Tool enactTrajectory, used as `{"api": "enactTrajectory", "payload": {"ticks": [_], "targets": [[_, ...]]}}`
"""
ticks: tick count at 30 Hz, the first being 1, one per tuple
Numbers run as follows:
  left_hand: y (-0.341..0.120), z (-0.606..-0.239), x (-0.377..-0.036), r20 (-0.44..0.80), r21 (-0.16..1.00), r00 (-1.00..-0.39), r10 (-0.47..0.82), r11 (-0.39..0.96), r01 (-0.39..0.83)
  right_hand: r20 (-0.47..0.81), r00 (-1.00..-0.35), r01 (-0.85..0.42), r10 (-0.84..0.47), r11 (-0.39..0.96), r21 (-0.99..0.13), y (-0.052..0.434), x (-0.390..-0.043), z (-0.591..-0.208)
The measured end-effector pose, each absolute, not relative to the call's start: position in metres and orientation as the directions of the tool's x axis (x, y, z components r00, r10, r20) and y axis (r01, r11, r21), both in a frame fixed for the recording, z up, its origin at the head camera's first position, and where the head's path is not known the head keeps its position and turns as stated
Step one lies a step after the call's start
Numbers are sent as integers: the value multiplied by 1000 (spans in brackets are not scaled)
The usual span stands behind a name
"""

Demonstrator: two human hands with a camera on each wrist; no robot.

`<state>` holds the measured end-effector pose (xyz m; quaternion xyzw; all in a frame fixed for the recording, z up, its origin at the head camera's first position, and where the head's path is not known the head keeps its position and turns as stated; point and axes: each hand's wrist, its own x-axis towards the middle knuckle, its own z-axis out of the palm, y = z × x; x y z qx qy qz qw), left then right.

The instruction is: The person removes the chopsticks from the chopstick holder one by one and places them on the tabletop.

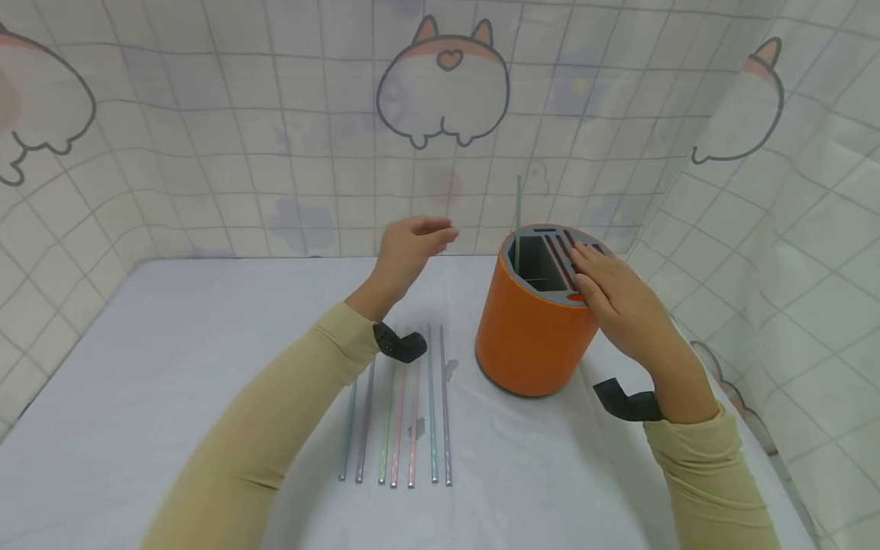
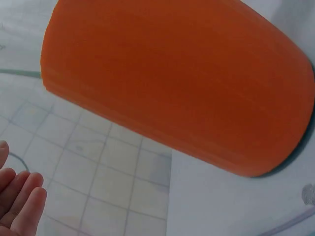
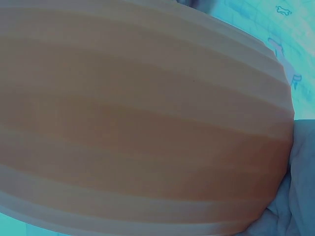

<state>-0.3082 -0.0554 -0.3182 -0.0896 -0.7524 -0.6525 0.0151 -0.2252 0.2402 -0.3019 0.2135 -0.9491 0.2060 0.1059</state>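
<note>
An orange cylindrical holder [image 1: 532, 336] with a grey slotted top stands on the white table [image 1: 137, 382]. One pale green straw [image 1: 519, 210] stands upright in it. My right hand [image 1: 608, 286] rests flat on the holder's top rim, fingers straight. My left hand [image 1: 412, 244] hovers in the air left of the holder, fingers relaxed, holding nothing. Several pastel straws [image 1: 399, 412] lie side by side on the table under my left forearm. In the left wrist view the holder [image 2: 187, 83] fills the frame, with my fingertips [image 2: 22, 201] at the lower left. The right wrist view shows only the holder's wall [image 3: 142, 123].
A cartoon-printed grid cloth [image 1: 440, 114] walls the table at the back and on both sides. Black wrist straps [image 1: 402, 345] sit on both arms.
</note>
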Motion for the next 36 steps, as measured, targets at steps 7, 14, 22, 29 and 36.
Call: {"api": "enactTrajectory", "payload": {"ticks": [7,14,22,29,36], "targets": [[-24,-299,-308,204,968,-962,179,109,226,290,-886,-449,-362,823,-346,240,-225,-303],[-5,-288,-308,234,959,-951,203,116,260,281,-888,-446,-363,827,-342,240,-225,-302],[12,-281,-306,253,955,-943,214,100,279,284,-888,-448,-363,824,-347,239,-225,-303],[21,-277,-306,247,956,-949,197,112,272,289,-888,-445,-357,825,-349,239,-227,-303],[23,-280,-301,272,955,-943,194,64,288,262,-898,-432,-355,827,-360,241,-224,-304]]}}
